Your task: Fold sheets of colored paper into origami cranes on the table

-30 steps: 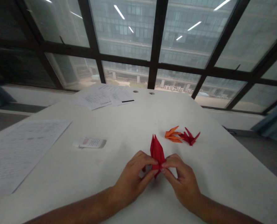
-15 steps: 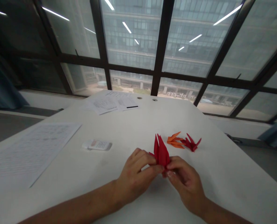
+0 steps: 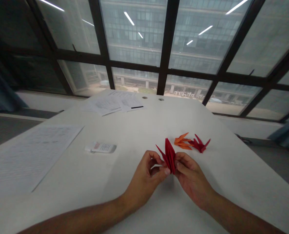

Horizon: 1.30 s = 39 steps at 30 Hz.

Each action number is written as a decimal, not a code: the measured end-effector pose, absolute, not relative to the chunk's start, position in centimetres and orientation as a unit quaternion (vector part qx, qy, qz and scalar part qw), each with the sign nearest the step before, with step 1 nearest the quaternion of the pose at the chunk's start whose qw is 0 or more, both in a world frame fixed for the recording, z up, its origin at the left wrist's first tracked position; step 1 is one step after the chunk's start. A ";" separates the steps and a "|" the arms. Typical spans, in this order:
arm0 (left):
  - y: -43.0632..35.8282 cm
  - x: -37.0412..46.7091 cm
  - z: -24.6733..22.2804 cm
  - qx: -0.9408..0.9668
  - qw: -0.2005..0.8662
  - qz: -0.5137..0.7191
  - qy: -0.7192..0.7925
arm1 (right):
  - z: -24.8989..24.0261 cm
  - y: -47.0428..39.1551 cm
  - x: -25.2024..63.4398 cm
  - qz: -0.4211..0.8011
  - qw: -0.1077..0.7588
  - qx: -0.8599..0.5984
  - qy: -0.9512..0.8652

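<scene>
Pinching the red origami piece (image 3: 170, 155) from its left side, the left hand (image 3: 146, 177) has its thumb near the lower end; the right hand (image 3: 193, 177) pinches the same piece from the right. Its points are directed upward, above the table (image 3: 139, 130). Beyond it, toward the table's right edge, lie an orange origami crane (image 3: 182, 142) and a dark red origami crane (image 3: 200, 145), one just beside the other. Printed sheets (image 3: 110, 103) lie by the far left corner.
</scene>
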<state>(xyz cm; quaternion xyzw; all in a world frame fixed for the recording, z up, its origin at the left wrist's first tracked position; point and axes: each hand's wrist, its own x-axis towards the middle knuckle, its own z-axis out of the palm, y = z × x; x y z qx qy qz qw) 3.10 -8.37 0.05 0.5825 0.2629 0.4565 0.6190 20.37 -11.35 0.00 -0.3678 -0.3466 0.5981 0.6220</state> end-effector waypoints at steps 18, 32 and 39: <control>-7.7 2.7 -0.3 0.630 0.594 0.380 0.326 | -1.9 -11.4 20.3 0.534 0.568 -0.469 -0.415; -6.8 0.7 -0.7 0.838 0.313 0.419 0.156 | -1.1 -12.3 21.4 0.288 0.602 -0.418 -0.616; -6.6 0.8 -1.2 0.858 0.278 0.427 0.067 | -0.8 -12.8 21.8 0.249 0.572 -0.401 -0.671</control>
